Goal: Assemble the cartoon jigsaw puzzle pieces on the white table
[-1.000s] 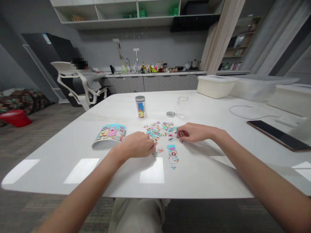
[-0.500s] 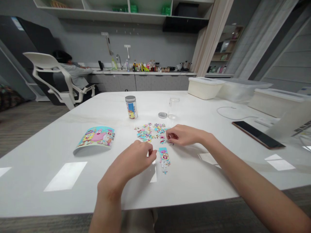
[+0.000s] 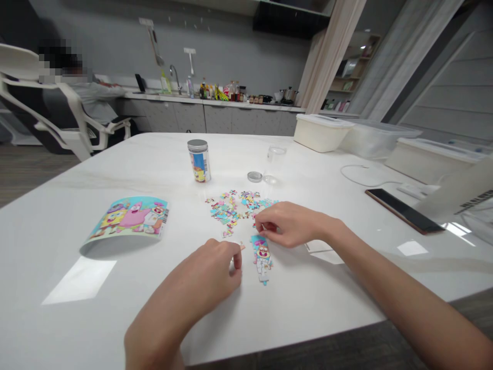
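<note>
On the white table lies a joined strip of puzzle pieces [image 3: 262,259] with a cartoon figure. My left hand [image 3: 215,267] is left of the strip, fingers curled together; a small pinkish piece shows at its fingertips. My right hand [image 3: 287,224] is curled at the strip's upper right, beside the loose puzzle pieces [image 3: 227,208]; whatever its fingertips hold is hidden. The curved picture sheet [image 3: 133,218] with cartoon characters lies farther left.
Behind the pieces stand a silver-lidded jar [image 3: 199,162], a flat lid [image 3: 254,177] and a clear jar [image 3: 274,164]. A phone [image 3: 402,209], cable [image 3: 358,180] and storage boxes [image 3: 321,134] are on the right. A person sits at the back left.
The view has tilted down and shifted. My right hand has moved nearer the top of the strip. A small piece now shows at my left fingertips.
</note>
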